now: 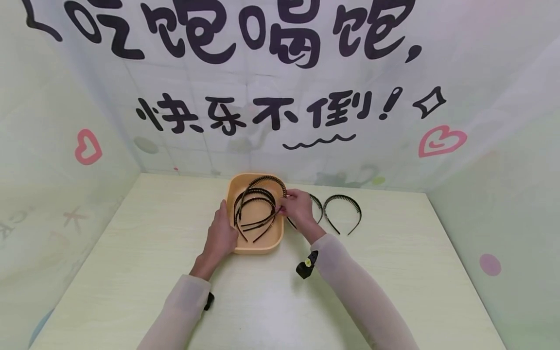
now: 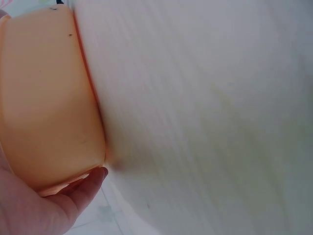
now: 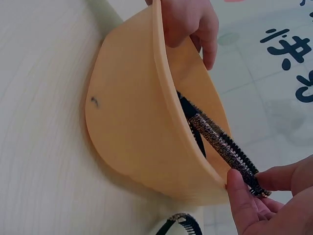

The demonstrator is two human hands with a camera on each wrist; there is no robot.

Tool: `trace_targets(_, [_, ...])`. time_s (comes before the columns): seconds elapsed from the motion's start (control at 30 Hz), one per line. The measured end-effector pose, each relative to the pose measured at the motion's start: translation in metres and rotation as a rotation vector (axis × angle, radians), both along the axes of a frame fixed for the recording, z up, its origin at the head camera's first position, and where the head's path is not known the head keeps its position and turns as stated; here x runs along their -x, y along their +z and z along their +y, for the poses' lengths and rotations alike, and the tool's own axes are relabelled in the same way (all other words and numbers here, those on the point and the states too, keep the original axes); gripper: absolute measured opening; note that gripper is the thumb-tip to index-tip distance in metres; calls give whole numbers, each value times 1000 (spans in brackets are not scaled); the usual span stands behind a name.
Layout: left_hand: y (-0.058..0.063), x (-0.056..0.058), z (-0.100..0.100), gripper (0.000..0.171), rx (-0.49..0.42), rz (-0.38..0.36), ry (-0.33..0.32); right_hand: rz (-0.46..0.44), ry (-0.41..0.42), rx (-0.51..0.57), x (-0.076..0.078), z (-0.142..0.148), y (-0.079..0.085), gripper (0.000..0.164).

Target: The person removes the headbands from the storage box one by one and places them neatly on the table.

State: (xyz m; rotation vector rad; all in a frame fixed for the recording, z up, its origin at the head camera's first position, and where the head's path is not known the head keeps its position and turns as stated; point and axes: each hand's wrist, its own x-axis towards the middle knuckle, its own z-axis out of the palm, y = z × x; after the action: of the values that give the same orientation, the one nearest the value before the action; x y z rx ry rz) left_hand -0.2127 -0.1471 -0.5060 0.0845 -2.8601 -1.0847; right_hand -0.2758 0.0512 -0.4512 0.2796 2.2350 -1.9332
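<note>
An orange plastic bin [image 1: 255,251] stands on the table with several dark toothed headbands [image 1: 239,216] in it. My left hand [image 1: 220,237] grips the bin's left side by the wall. With thumb and fingers, my right hand [image 1: 299,210] pinches a headband [image 3: 222,139] at the bin's right rim. This held headband has a glittery band with black teeth and slants across the bin's opening in the right wrist view. In the left wrist view, the left hand's fingers [image 2: 80,196] wrap a corner of the bin, whose contents are out of sight there.
Two more headbands lie on the table right of the bin: one [image 1: 342,196] in full view, the other [image 1: 322,210] partly behind the right hand. A printed white curtain [image 1: 245,155] rises behind the table, with more curtain at both sides.
</note>
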Motion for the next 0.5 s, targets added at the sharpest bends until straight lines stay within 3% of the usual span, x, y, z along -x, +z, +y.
trace_targets(0.5, [0, 0, 1, 82, 2, 2, 5, -66, -68, 176, 14, 48, -2, 33])
